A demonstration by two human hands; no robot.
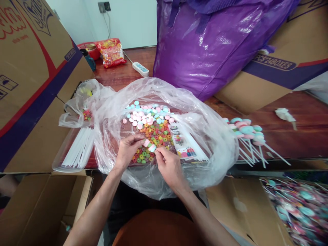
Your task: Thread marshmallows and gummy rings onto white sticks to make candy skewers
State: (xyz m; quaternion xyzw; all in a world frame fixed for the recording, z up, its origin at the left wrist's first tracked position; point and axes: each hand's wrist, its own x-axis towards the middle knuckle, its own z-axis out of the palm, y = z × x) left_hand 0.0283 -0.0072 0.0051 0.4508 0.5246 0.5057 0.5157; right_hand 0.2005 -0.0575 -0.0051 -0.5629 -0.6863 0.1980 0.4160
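Over an open clear plastic bag (pixel 222 147), my left hand (pixel 126 152) and my right hand (pixel 169 165) meet at a short candy skewer (pixel 149 145) of pink, green and blue pieces. My left fingers pinch its left end; my right thumb and fingers pinch its right end. Any stick inside it is hidden. Below the hands lie colourful ring candies (pixel 156 131). Behind these are pink, white and blue marshmallows (pixel 139 118). Printed wrappers (pixel 183 141) lie in the bag, right of the rings.
White sticks (pixel 79 147) lie in a clear plastic holder at left. Candy pops (pixel 247 131) are piled at right. A carton of wrapped pops (pixel 302 208) stands lower right. A purple bag (pixel 205 51) and cartons (pixel 33 85) flank the table. A red snack packet (pixel 110 53) lies behind.
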